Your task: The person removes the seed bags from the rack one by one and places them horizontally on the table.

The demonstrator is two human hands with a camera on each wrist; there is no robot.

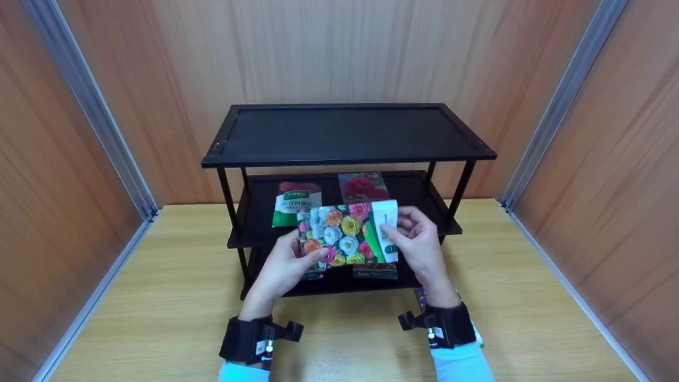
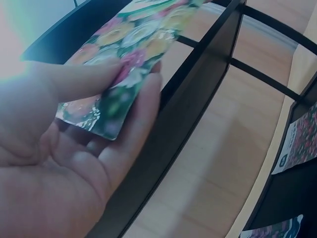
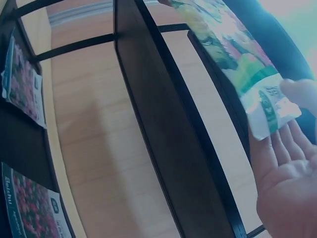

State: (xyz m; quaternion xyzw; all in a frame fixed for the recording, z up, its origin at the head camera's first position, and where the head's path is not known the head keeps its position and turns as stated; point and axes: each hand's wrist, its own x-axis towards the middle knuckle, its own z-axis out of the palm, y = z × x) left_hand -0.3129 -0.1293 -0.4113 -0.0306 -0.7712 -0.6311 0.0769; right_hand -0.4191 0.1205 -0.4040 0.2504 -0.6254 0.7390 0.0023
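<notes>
A flower seed packet (image 1: 347, 233) with many-coloured blooms and a white-and-green end is held sideways in front of the black shelf. My left hand (image 1: 284, 265) pinches its left end, thumb on the printed face and fingers behind, as the left wrist view also shows. On the white end, my right hand (image 1: 419, 241) grips with the thumb in front and fingers behind. Behind the packet, on the middle shelf, lie a green-and-white packet (image 1: 297, 207) and a packet with a red flower (image 1: 363, 187).
The black three-tier shelf (image 1: 345, 135) stands on a wooden table (image 1: 159, 297) between wood-grain walls. Partly hidden packets (image 1: 375, 271) lie on its bottom tier. Another packet (image 1: 420, 297) shows beneath my right forearm. Both wrists wear black camera straps.
</notes>
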